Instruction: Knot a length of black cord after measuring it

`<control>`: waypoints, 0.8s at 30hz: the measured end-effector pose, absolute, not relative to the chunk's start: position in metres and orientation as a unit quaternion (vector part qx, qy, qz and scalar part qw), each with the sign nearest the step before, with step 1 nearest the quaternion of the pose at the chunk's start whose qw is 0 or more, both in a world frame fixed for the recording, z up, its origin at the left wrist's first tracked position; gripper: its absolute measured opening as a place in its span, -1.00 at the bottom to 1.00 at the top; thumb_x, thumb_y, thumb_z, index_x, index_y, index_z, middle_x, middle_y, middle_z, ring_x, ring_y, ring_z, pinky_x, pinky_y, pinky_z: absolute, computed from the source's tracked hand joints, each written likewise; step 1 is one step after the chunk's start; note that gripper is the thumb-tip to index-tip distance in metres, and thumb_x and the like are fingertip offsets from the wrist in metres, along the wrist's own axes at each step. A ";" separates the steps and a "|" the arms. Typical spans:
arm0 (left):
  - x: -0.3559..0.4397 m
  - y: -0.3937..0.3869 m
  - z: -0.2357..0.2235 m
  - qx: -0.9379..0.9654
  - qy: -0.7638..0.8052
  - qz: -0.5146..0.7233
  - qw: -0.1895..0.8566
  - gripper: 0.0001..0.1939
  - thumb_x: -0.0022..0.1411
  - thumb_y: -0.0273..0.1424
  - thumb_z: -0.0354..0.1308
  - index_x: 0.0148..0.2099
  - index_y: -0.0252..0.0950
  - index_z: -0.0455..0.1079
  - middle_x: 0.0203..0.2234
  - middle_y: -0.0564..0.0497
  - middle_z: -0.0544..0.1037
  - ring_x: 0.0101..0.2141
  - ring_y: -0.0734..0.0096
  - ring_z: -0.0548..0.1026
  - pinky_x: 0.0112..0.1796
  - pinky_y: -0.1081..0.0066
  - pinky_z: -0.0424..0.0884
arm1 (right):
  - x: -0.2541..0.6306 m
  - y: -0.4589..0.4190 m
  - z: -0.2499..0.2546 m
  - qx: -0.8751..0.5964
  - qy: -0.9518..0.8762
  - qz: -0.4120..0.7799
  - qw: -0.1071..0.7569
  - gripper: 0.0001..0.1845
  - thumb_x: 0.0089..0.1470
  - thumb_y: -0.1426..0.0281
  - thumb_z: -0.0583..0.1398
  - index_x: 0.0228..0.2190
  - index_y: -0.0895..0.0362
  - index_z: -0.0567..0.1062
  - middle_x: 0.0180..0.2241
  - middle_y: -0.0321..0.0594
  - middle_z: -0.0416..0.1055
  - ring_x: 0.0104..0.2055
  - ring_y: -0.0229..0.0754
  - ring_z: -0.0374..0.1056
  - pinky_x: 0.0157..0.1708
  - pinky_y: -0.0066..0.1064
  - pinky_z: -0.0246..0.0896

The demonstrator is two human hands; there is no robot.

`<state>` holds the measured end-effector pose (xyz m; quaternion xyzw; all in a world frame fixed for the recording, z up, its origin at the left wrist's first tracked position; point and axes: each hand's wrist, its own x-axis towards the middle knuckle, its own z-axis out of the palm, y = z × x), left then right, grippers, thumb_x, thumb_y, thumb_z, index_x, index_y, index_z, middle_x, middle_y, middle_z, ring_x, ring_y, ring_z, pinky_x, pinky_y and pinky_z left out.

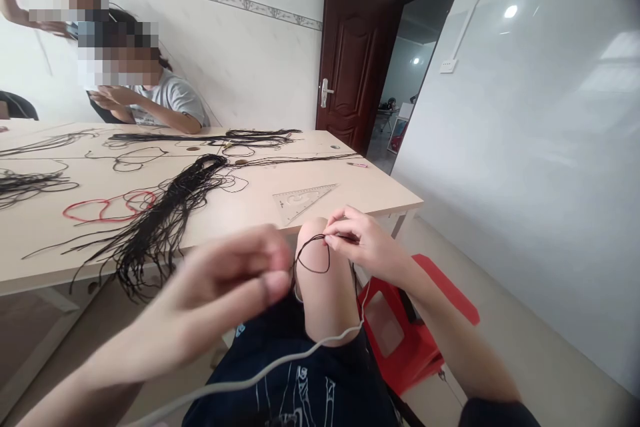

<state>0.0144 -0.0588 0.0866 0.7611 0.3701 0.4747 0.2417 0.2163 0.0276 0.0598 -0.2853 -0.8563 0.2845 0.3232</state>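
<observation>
Black cord [315, 271], bent into a small open loop, is suspended just above the person's bare knee [325, 310], in front of the near edge of the table. Right hand [367, 240]: thumb and fingertips pinch the cord at the upper side of the loop. Left hand [240, 280]: thumb and forefinger lie close together beside the loop's other side; motion blur hides whether they grip the strand. The step in hand appears to be shaping the loop; the next move would call for a steady right pinch while the left fingertips control the strand, lest the loop collapse or twist. Beyond the hands, a transparent set square [280, 202] lies on the pale tabletop [360, 193]. To the left, a thick bundle of black cords [185, 200] spills over the table edge, with a red cord [120, 219] beside it. White cable [270, 368] crosses the lap; a red plastic stool [415, 367] stands at right. Across the table sits a co-worker in a grey shirt [183, 97].
</observation>
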 end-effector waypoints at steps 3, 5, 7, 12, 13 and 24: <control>0.038 -0.048 0.086 0.743 0.339 0.386 0.429 -0.90 0.19 -0.32 -0.03 -0.29 -0.23 0.20 -0.57 0.08 0.25 -0.53 0.53 0.22 -0.53 0.55 0.26 | 0.213 0.029 0.062 -0.281 -0.859 0.283 0.320 -0.84 0.04 0.50 0.09 -0.47 0.19 0.47 -0.30 -0.22 0.27 -0.40 -0.33 0.20 -0.38 -0.44 0.16; 0.043 -0.041 0.084 0.744 0.318 0.381 0.447 -0.84 0.22 -0.29 -0.10 -0.35 -0.25 0.17 -0.59 0.09 0.18 -0.54 0.52 0.16 -0.52 0.54 0.22 | 0.213 0.029 0.062 -0.284 -0.858 0.285 0.320 -0.84 0.04 0.49 0.10 -0.46 0.18 0.49 -0.27 -0.20 0.26 -0.33 -0.29 0.22 -0.32 -0.41 0.18; 0.044 -0.035 0.081 0.771 0.342 0.364 0.396 -0.75 0.24 -0.28 -0.14 -0.45 -0.27 0.15 -0.62 0.09 0.17 -0.56 0.53 0.15 -0.55 0.54 0.18 | 0.213 0.028 0.061 -0.291 -0.857 0.273 0.326 -0.85 0.05 0.45 0.12 -0.45 0.16 0.50 -0.23 -0.18 0.23 -0.22 -0.23 0.22 -0.21 -0.35 0.17; 0.052 -0.028 0.070 0.807 0.511 0.286 0.079 -0.81 0.17 -0.34 -0.06 -0.47 -0.28 0.15 -0.62 0.07 0.34 -0.59 0.50 0.27 -0.57 0.54 0.14 | 0.214 0.028 0.062 -0.305 -0.858 0.277 0.307 -0.73 0.08 0.21 0.10 -0.35 0.09 0.53 -0.20 -0.19 0.15 -0.34 -0.30 0.20 -0.28 -0.36 0.20; 0.054 -0.028 0.068 0.804 0.529 0.269 0.033 -0.86 0.13 -0.39 -0.04 -0.46 -0.27 0.15 -0.61 0.07 0.37 -0.59 0.50 0.30 -0.56 0.53 0.13 | 0.214 0.028 0.062 -0.303 -0.855 0.293 0.300 -0.70 0.08 0.19 0.10 -0.34 0.09 0.53 -0.21 -0.20 0.15 -0.40 -0.34 0.19 -0.33 -0.39 0.21; 0.072 -0.023 0.046 0.763 0.538 0.355 -0.047 -0.78 0.00 -0.54 -0.05 -0.26 -0.27 0.02 -0.57 0.08 0.35 -0.56 0.41 0.34 -0.54 0.47 0.20 | 0.205 0.026 0.058 -0.284 -0.787 0.450 0.312 -0.71 0.08 0.18 0.08 -0.37 0.15 0.42 -0.09 -0.17 0.16 -0.45 -0.40 0.28 -0.44 -0.45 0.29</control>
